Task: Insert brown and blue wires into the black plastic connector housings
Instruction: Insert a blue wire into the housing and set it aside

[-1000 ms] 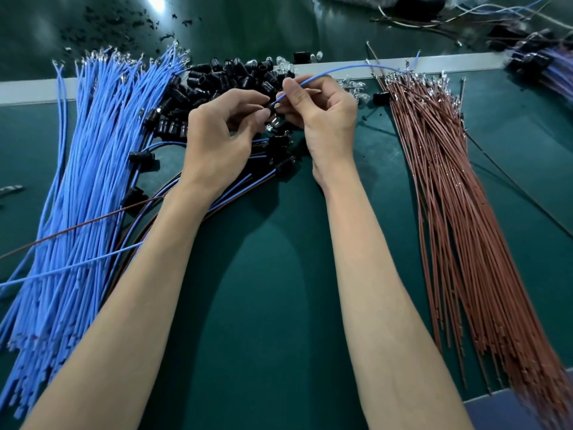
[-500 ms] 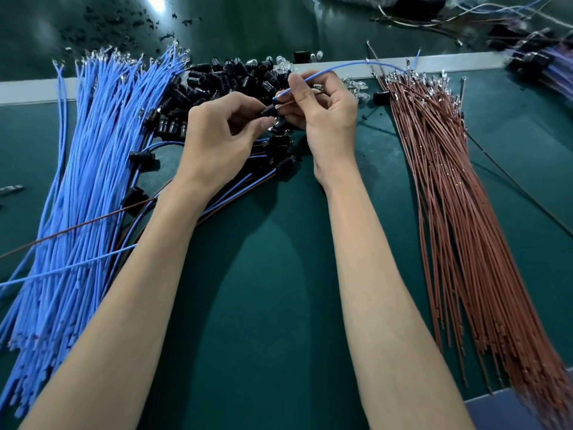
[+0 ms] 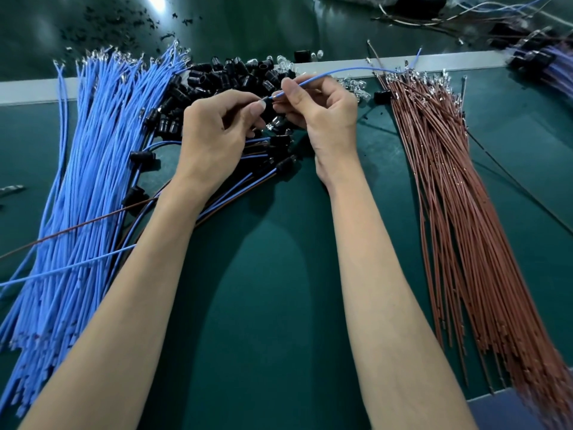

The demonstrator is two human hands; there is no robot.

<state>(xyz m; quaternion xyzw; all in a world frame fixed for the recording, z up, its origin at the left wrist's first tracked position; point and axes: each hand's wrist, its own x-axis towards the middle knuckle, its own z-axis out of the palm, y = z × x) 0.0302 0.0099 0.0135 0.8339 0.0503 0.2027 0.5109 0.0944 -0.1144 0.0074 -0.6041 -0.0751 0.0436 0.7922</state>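
Over the housing pile (image 3: 235,72), my right hand (image 3: 322,110) pinches a blue wire (image 3: 341,71) near its tip, aiming it at the housing (image 3: 269,107) my left hand (image 3: 214,131) pinches steady.

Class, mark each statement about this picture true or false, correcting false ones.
1. The right hand pinches a single blue wire. True.
2. The bundle of brown wires lies left of both arms. False: it lies right of them; the bundle of blue wires lies left.
3. A heap of black plastic connector housings lies beyond the hands. True.
4. The left hand lies flat, holding nothing. False: its curled fingers pinch a small black housing.
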